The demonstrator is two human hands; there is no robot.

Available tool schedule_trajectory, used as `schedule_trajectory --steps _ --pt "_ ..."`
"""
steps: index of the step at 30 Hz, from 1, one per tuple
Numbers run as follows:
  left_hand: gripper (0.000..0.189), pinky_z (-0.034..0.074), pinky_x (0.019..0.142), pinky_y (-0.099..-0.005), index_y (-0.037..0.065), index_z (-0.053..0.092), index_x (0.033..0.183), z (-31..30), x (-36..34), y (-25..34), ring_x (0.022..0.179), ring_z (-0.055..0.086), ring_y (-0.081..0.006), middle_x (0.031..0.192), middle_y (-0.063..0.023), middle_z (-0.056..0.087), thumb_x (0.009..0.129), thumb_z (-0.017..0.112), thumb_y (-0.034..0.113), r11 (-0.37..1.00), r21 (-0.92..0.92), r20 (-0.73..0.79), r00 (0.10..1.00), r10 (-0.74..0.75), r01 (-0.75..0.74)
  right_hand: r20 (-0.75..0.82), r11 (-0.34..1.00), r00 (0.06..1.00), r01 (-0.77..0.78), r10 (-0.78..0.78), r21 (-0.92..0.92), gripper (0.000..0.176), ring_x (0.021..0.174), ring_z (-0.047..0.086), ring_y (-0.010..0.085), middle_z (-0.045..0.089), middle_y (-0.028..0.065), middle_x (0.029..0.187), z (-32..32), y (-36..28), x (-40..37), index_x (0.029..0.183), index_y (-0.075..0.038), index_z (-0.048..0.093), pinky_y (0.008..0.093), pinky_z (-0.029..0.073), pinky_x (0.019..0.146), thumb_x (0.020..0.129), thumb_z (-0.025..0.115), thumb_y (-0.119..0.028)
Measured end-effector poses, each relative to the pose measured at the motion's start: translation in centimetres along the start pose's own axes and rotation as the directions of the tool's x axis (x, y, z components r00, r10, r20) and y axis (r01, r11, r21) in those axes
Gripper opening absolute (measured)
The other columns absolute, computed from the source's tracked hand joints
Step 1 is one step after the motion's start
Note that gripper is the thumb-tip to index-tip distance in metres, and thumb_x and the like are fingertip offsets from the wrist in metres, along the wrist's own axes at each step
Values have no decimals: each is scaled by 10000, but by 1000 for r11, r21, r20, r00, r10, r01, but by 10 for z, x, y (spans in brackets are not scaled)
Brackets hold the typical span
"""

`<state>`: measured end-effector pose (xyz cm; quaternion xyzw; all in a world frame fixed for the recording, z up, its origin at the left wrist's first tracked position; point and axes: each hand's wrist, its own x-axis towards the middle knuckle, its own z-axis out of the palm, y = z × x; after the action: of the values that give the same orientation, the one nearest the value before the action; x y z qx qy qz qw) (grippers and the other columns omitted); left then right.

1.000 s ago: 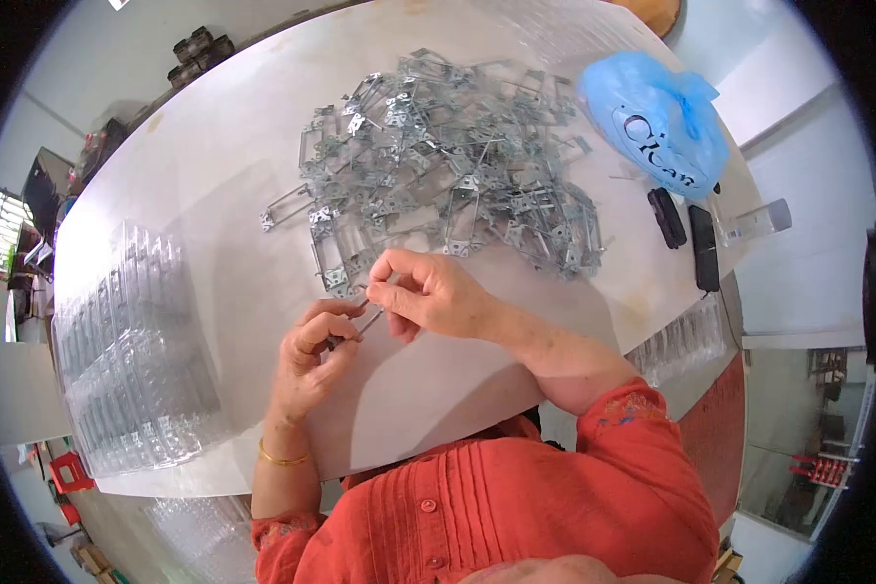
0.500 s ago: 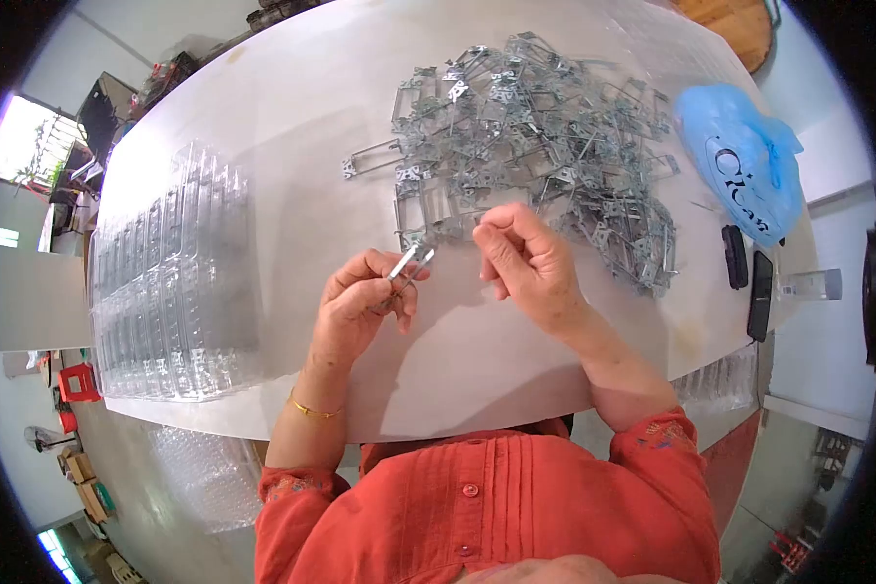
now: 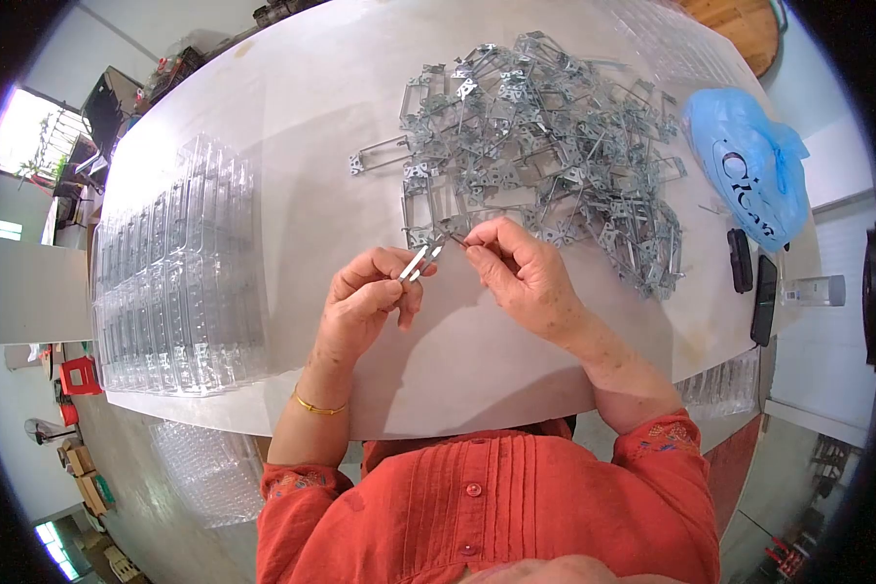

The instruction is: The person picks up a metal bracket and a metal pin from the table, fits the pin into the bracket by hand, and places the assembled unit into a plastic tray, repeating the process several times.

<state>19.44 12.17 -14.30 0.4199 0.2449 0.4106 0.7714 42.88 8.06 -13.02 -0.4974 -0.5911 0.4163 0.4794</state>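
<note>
My left hand [image 3: 358, 304] is closed on a small shiny metal bracket [image 3: 415, 263], a narrow frame with two parallel bars, held between thumb and fingers above the table. To the right of it, my right hand [image 3: 533, 284] pinches thumb and forefinger together near the bracket's far end. A thin dark sliver shows at those fingertips, too small to name. Just beyond both hands lies a large tangled heap of similar metal brackets [image 3: 555, 146], with its near edge close to my right fingertips.
Stacked clear plastic trays [image 3: 180, 282] stand on the table's left side. A blue plastic bag [image 3: 749, 170], a dark case [image 3: 740, 261] and a phone [image 3: 763, 300] lie at the right edge. More clear plastic [image 3: 667, 44] sits at the far right of the white table [image 3: 307, 195].
My right hand has moved slightly left and down, its fingertips now close to the bracket. The bracket in my left hand has shifted slightly and its far end points more toward the right hand.
</note>
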Motion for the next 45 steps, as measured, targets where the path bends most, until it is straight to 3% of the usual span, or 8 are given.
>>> schedule_trajectory --steps 5,15,23,29,36,39,41,45 --pt "81 456 491 -265 -12 601 881 0 0 2 643 569 -178 1108 -262 644 892 553 53 995 97 10 1000 17 -18 136 921 945 -322 298 220 166 543 513 50 583 0 706 -6 -16 2 1140 -32 581 224 409 477 1031 585 -158" --pt "91 472 508 -257 -26 610 857 10 -1 5 654 570 -159 1044 -237 633 852 544 36 980 197 26 999 19 -24 184 889 944 -322 275 324 221 518 533 61 593 9 719 -7 -10 3 1192 -22 563 219 417 449 1049 561 -190" --pt "77 461 529 -255 -27 611 804 8 -3 5 654 555 -139 1041 -241 650 835 587 40 971 241 93 996 -18 -5 410 676 848 -520 336 522 243 522 607 118 640 49 729 -15 -12 7 1106 -19 592 242 485 459 1059 551 -253" --pt "43 441 596 -249 -9 637 847 8 -6 10 681 526 -100 1071 -152 661 841 607 22 955 286 224 964 -145 78 447 760 799 -564 403 323 224 520 610 113 613 29 646 -22 -16 9 993 -39 592 242 488 447 1039 575 -257" --pt "67 464 597 -246 -14 649 857 6 -7 11 690 567 -119 1076 -159 667 845 607 37 937 339 355 912 -206 80 258 953 942 -260 215 157 171 523 577 66 588 -11 645 -19 -2 7 949 -65 592 214 440 443 1025 596 -219" --pt "84 510 581 -267 -20 626 852 9 -8 4 697 610 -154 1081 -206 669 865 574 45 966 158 226 945 -238 205 127 893 946 -324 299 312 147 543 579 54 638 4 701 -19 -8 8 959 -62 581 211 433 458 1024 604 -192" --pt "109 541 495 -323 -27 597 885 6 -5 1 644 628 -235 1082 -302 648 858 531 56 988 -3 96 983 -154 155 18 861 975 -205 222 465 115 578 606 52 691 34 779 -18 -12 6 984 -64 575 207 458 486 1020 611 -167" --pt "118 555 477 -356 -8 582 934 1 -1 -1 670 658 -295 1095 -322 643 887 529 87 982 -141 17 992 -123 124 -29 887 996 -58 80 458 80 625 643 64 719 62 839 -15 -11 2 1001 -69 571 207 493 518 1008 627 -125"
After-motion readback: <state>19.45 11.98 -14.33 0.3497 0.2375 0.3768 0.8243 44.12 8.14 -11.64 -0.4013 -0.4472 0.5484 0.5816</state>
